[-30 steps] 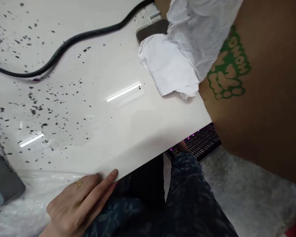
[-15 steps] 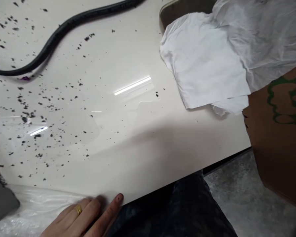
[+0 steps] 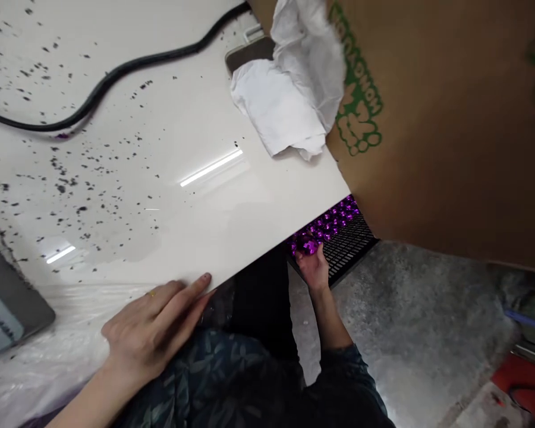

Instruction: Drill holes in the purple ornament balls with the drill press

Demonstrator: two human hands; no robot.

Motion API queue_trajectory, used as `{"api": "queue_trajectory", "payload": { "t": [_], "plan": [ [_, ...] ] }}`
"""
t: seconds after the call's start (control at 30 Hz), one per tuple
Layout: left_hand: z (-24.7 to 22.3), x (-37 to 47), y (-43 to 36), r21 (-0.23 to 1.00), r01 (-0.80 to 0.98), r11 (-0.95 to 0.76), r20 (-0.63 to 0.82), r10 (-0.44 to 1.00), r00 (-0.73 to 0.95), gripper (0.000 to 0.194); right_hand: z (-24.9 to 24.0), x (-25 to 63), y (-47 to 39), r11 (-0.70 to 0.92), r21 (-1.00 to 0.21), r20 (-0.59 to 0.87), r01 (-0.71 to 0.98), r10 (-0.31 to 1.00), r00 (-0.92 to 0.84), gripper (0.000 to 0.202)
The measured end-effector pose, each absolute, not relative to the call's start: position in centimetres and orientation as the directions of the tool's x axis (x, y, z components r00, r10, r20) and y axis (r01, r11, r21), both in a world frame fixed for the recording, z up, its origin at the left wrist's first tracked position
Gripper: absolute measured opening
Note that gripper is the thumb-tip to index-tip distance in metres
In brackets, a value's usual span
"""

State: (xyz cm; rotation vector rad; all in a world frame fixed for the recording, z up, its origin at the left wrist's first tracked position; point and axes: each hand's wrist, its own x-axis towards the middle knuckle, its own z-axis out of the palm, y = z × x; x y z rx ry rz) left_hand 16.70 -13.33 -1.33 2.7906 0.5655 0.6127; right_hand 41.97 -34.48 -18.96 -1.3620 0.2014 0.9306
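Note:
My left hand (image 3: 154, 324) rests palm down on the front edge of the white table (image 3: 196, 229), fingers stretched out, a ring on one finger, nothing held. Below the table edge, my right hand (image 3: 313, 266) has its fingers around shiny purple pieces (image 3: 309, 245). More purple pieces (image 3: 332, 220) lie beside it in a black slatted crate (image 3: 350, 246), partly hidden under the table.
Dark flakes (image 3: 62, 187) are scattered at the left near a black cable (image 3: 111, 77). White cloth (image 3: 279, 110) lies by a large cardboard box (image 3: 437, 131). Clear plastic (image 3: 66, 333) and a grey object (image 3: 9, 297) sit at the lower left.
The view has swung right and down. My right hand, the crate and the purple pieces have come into view. My left hand stays at the table edge.

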Motion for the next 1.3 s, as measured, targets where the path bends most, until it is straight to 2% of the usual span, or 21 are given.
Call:
{"api": "queue_trajectory", "payload": {
  "t": [0.1, 0.23, 0.3, 0.4, 0.43, 0.47, 0.57, 0.7, 0.77, 0.93, 1.03, 1.17, 1.23, 1.3],
  "plan": [
    [-2.0, 16.9, -13.5, 0.298, 0.346, -0.889, 0.401, 0.446, 0.800, 0.019, -15.0, 39.9, -34.5, 0.006, -0.718, -0.596, -0.696, 0.510, 0.620, 0.051],
    [-2.8, 16.8, -13.6, 0.356, 0.330, -0.874, 0.425, 0.466, 0.776, 0.022, -10.4, 37.3, -33.2, 0.047, -0.749, -0.503, -0.661, 0.609, 0.614, 0.076],
    [-2.5, 16.8, -13.8, 0.426, 0.248, -0.870, 0.464, 0.446, 0.765, 0.036, -8.4, 35.7, -32.4, 0.034, -0.784, -0.448, -0.620, 0.660, 0.603, 0.082],
    [-1.4, 16.7, -14.8, 0.584, 0.053, -0.810, 0.492, 0.405, 0.771, 0.071, -5.6, 33.1, -31.3, -0.002, -0.841, -0.370, -0.542, 0.733, 0.572, 0.087],
    [-1.0, 16.6, -15.3, 0.641, -0.010, -0.767, 0.486, 0.395, 0.780, 0.078, -4.7, 32.2, -31.0, -0.014, -0.857, -0.347, -0.514, 0.754, 0.557, 0.088],
    [-0.7, 16.5, -15.8, 0.695, -0.067, -0.716, 0.477, 0.389, 0.788, 0.078, -3.9, 31.4, -30.7, -0.025, -0.873, -0.325, -0.487, 0.774, 0.543, 0.090],
    [-0.5, 15.7, -17.0, 0.821, -0.175, -0.544, 0.451, 0.430, 0.782, 0.061, -1.9, 29.4, -30.1, -0.054, -0.911, -0.272, -0.408, 0.823, 0.499, 0.097],
    [-0.8, 13.7, -17.5, 0.933, -0.177, -0.313, 0.336, 0.583, 0.739, 0.055, -0.2, 28.0, -29.3, -0.115, -0.946, -0.239, -0.303, 0.880, 0.411, 0.108],
    [-0.7, 12.7, -17.5, 0.954, -0.175, -0.244, 0.294, 0.629, 0.720, 0.056, 0.3, 27.4, -28.8, -0.132, -0.966, -0.214, -0.222, 0.890, 0.403, 0.100],
    [-0.1, 9.6, -17.8, 0.962, -0.194, -0.193, 0.273, 0.713, 0.646, 0.056, 0.5, 25.1, -27.2, -0.173, -0.984, -0.177, -0.046, 0.894, 0.413, 0.065],
    [-0.9, 6.7, -18.8, 0.985, -0.093, -0.146, 0.173, 0.783, 0.597, 0.057, -0.6, 23.2, -26.2, -0.218, -0.976, -0.201, 0.024, 0.932, 0.303, 0.062],
    [-3.7, 2.7, -20.1, 0.972, 0.236, -0.006, -0.118, 0.853, 0.508, 0.053, -4.6, 20.0, -24.4, -0.279, -0.949, -0.264, 0.150, 0.958, 0.110, 0.049],
    [-5.4, 1.3, -20.3, 0.897, 0.440, 0.037, -0.247, 0.868, 0.431, 0.056, -7.2, 18.7, -23.3, -0.300, -0.921, -0.289, 0.248, 0.954, 0.081, 0.047],
    [-6.7, 0.3, -20.3, 0.762, 0.647, 0.001, -0.300, 0.886, 0.352, 0.063, -9.6, 17.9, -22.3, -0.308, -0.880, -0.294, 0.362, 0.951, 0.094, 0.046]
  ]
}}
